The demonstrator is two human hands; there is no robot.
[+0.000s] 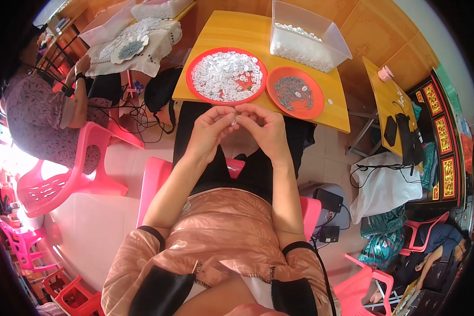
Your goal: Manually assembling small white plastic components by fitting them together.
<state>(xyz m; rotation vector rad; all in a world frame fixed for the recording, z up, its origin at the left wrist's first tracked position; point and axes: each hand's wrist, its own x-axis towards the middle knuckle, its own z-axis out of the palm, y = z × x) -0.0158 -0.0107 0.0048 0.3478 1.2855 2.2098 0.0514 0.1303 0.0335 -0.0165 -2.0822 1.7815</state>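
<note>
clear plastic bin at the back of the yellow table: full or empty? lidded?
Partly filled, no lid. The clear plastic bin stands upright with its top open, and small white pieces cover its bottom in a shallow layer, well below the rim.

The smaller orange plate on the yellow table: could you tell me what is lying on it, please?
The smaller orange plate holds a heap of thin grey metal pieces with a few small white pieces; the plate beneath the heap is covered.

To your left a person sits on a pink plastic chair [63, 179] at a cloth-covered table [142, 52]. To your right a white plastic bag [382, 184] slumps beside a yellow side table [387, 97], with a black charger [329, 200] near it on the floor.
</note>
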